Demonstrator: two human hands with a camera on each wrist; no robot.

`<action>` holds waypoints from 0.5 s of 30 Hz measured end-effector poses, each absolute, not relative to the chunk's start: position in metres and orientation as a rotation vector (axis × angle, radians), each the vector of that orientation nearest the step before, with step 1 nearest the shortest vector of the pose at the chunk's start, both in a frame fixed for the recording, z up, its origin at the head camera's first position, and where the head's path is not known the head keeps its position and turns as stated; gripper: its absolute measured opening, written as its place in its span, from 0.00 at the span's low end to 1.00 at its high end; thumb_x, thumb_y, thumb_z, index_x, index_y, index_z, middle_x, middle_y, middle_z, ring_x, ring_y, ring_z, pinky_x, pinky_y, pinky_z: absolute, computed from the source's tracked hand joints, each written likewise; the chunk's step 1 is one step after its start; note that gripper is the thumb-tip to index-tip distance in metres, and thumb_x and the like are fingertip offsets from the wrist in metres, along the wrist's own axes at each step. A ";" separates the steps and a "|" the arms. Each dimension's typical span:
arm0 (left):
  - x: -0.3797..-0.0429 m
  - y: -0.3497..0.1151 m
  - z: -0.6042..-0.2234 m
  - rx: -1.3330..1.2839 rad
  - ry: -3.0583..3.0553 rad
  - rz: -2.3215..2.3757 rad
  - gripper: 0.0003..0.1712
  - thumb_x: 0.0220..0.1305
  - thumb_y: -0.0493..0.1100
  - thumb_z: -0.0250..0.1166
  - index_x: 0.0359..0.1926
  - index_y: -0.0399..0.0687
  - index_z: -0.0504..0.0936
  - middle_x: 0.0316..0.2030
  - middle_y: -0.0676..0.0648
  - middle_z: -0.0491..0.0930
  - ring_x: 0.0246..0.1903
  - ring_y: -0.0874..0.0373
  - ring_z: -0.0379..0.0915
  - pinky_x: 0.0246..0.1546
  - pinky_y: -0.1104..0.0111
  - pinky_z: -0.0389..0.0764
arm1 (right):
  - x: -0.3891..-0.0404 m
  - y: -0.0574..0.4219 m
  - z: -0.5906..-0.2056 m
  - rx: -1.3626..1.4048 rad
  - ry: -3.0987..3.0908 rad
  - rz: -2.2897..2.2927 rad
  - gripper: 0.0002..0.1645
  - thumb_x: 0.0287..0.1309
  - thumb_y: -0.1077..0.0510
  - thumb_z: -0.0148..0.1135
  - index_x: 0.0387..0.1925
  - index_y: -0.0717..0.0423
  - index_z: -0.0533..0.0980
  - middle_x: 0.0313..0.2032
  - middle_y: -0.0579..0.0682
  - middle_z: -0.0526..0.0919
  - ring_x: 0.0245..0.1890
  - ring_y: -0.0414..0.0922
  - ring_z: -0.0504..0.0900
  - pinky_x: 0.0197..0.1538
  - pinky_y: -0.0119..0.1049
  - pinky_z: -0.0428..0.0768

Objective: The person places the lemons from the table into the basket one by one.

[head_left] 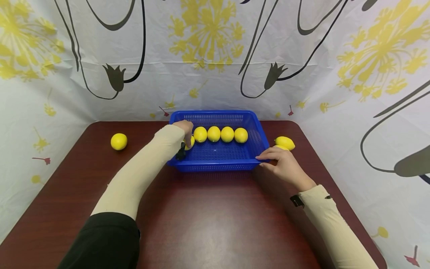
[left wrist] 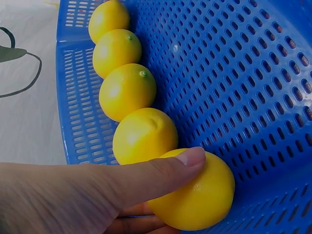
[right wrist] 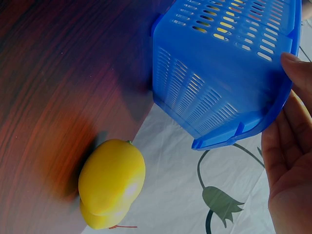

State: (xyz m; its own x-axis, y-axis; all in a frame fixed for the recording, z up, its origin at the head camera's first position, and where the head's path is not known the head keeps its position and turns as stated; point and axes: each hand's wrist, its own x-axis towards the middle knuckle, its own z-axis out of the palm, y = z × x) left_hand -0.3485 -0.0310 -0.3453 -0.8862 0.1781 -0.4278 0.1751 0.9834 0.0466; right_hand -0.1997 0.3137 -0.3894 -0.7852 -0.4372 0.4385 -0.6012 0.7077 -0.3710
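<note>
A blue perforated plastic basket sits toward the back of the table. Inside it, several yellow lemons stand in a row along the far side. My left hand reaches into the basket's left end and grips a lemon, thumb across its top and fingers underneath. That lemon lies against the end of the row in the left wrist view. With thumb and fingers, my right hand pinches the rim at the basket's near right corner, seen also in the right wrist view.
One lemon lies on the dark red table left of the basket. Two more lemons lie close together right of the basket, beyond my right hand. Behind the table hangs a white flower-patterned cloth.
</note>
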 end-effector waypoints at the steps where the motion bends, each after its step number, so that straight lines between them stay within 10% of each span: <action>1: -0.348 -0.031 -0.345 0.251 2.682 0.011 0.44 0.54 0.47 0.76 0.69 0.42 0.66 0.70 0.39 0.65 0.65 0.47 0.68 0.61 0.56 0.78 | -0.200 0.314 -0.389 0.815 -2.598 0.726 0.15 0.49 0.65 0.75 0.41 0.50 0.88 0.39 0.45 0.87 0.42 0.42 0.82 0.45 0.37 0.82; 15: -0.330 -0.034 -0.325 0.240 2.631 0.087 0.40 0.60 0.46 0.71 0.70 0.43 0.65 0.71 0.39 0.63 0.67 0.46 0.66 0.61 0.56 0.78 | -0.201 0.314 -0.387 0.812 -2.609 0.716 0.15 0.49 0.64 0.75 0.41 0.49 0.88 0.39 0.45 0.87 0.42 0.42 0.82 0.44 0.38 0.83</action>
